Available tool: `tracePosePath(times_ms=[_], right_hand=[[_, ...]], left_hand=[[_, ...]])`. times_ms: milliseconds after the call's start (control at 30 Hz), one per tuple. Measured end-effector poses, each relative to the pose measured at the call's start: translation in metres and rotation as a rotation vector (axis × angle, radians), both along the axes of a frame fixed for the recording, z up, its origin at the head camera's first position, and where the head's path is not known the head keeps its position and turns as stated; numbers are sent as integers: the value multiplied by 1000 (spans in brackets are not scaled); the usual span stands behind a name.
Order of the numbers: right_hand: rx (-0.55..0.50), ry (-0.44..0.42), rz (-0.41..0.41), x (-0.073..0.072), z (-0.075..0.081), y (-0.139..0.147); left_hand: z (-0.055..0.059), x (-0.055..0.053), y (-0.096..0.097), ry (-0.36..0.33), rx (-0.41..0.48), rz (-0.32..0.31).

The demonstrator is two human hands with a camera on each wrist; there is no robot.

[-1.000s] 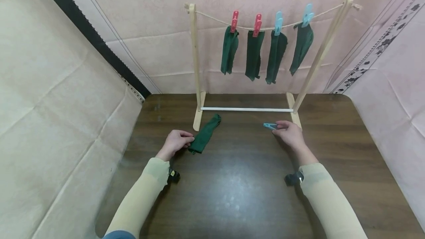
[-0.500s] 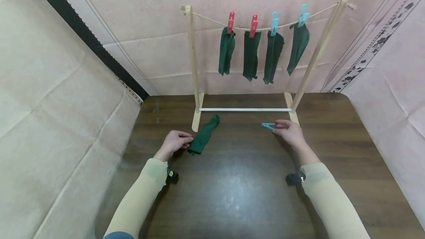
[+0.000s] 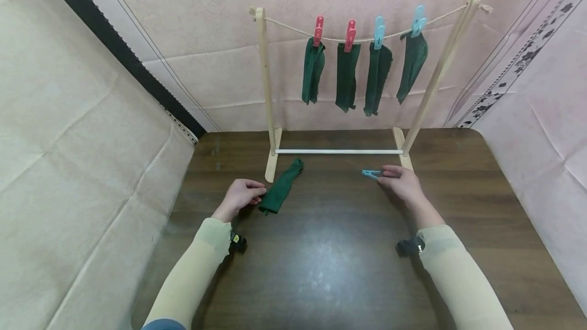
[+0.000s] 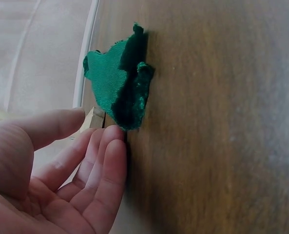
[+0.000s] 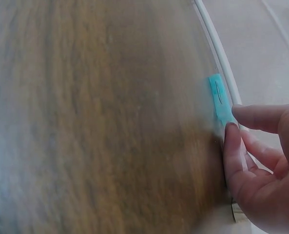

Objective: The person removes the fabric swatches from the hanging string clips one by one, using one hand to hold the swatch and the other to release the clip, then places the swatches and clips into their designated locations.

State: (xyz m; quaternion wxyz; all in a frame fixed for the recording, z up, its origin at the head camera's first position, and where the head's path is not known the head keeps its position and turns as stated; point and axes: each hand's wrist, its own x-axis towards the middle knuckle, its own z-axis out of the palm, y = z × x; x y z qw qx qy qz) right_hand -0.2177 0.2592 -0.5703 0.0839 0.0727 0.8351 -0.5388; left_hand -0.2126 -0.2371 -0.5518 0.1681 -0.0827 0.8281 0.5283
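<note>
A small dark green sock (image 3: 282,187) of ribbed fabric lies on the table near the rack's left foot. At its near end is my left hand (image 3: 240,197), fingertips at the edge. In the left wrist view, the thumb stands apart from the fingers, and the sock (image 4: 112,80) is not between them. My right hand (image 3: 402,185) pinches the handle end of a light blue clothespin (image 3: 369,173), low over the table by the rack's right foot. The right wrist view shows the clothespin (image 5: 219,97) pointing away from the thumb and fingertips.
Behind the hands stands a wooden drying rack (image 3: 264,80) with a white bottom bar (image 3: 339,152). From its rope (image 3: 293,25) hang several green socks (image 3: 347,76), held by red clothespins (image 3: 350,34) and blue clothespins (image 3: 379,32). Pale cloth (image 3: 206,80) walls surround the wooden table (image 3: 321,248).
The head view shifted slightly between the first two frames. Both hands, the sock and the clothespin keep nearly the same places.
</note>
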Motion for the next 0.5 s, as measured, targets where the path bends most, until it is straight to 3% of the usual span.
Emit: tracePosePath(times_ms=[500], right_hand=[[6,-9,27,7,6,9]], left_hand=[[-1,-4,2,60,5,26]])
